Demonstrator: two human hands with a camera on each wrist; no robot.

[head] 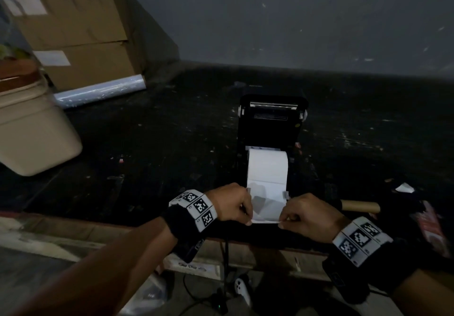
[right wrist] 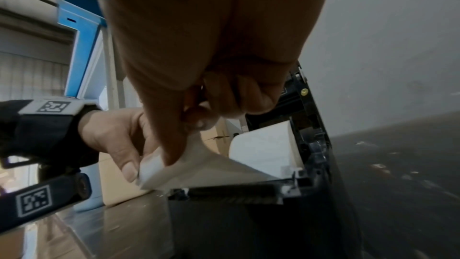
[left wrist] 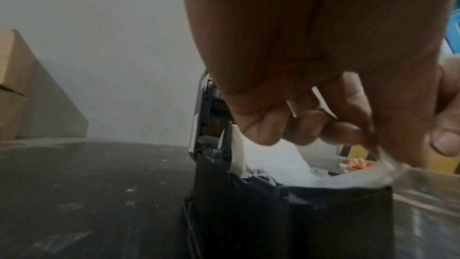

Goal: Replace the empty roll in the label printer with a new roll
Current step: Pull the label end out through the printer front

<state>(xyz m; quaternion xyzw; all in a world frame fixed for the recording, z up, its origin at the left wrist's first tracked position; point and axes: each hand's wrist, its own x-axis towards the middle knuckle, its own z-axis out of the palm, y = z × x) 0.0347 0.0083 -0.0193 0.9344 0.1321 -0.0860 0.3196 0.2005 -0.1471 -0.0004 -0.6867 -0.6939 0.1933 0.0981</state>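
The black label printer (head: 271,129) stands on the dark table with its lid raised. A new white label roll (head: 267,166) sits in its bay, also seen in the right wrist view (right wrist: 263,151). Its loose paper end (head: 266,205) is pulled out toward me over the printer's front edge. My left hand (head: 233,205) pinches the paper's left corner (right wrist: 149,170), my right hand (head: 309,217) pinches the right corner. In the left wrist view the curled fingers (left wrist: 306,129) sit over the paper (left wrist: 273,157) and printer body (left wrist: 286,220).
An empty brown cardboard core (head: 360,206) lies on the table just right of my right hand. Cardboard boxes (head: 81,33), a roll of clear film (head: 100,93) and a beige bin (head: 32,134) stand far left. Cables (head: 226,266) hang below the table's front edge.
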